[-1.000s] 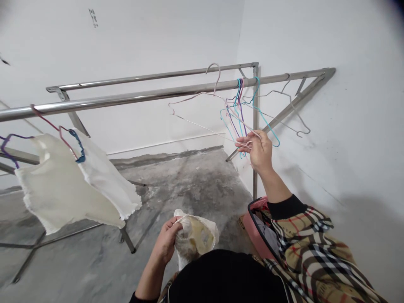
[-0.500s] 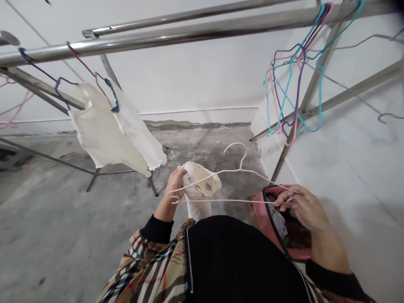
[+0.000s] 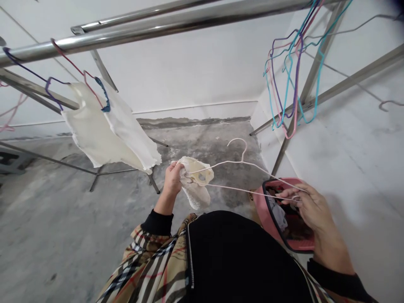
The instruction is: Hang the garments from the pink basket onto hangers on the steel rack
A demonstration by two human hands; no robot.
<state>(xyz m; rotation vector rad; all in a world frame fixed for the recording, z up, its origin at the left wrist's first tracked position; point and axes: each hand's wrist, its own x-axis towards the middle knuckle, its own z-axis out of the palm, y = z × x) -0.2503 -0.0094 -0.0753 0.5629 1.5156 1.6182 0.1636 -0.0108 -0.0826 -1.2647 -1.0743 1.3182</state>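
Note:
My left hand (image 3: 173, 178) is closed on a small cream cloth (image 3: 196, 185) that hangs crumpled in front of my waist. My right hand (image 3: 307, 208) pinches one end of a pale pink wire hanger (image 3: 240, 165), held level across my front. The hanger's far end touches the cloth near my left hand. A pink laundry basket (image 3: 268, 212) with clothes inside sits under my right hand.
A steel drying rack rail (image 3: 164, 31) runs overhead. Two cream cloths (image 3: 104, 130) hang on it at the left from coloured hangers. A bunch of empty coloured wire hangers (image 3: 292, 80) hangs at the upper right. White walls close the corner; the floor is bare concrete.
My right hand took the pink hanger off the rail and brought it down to waist height. The hanger's end has moved over to the cloth in my left hand. My view tilted down.

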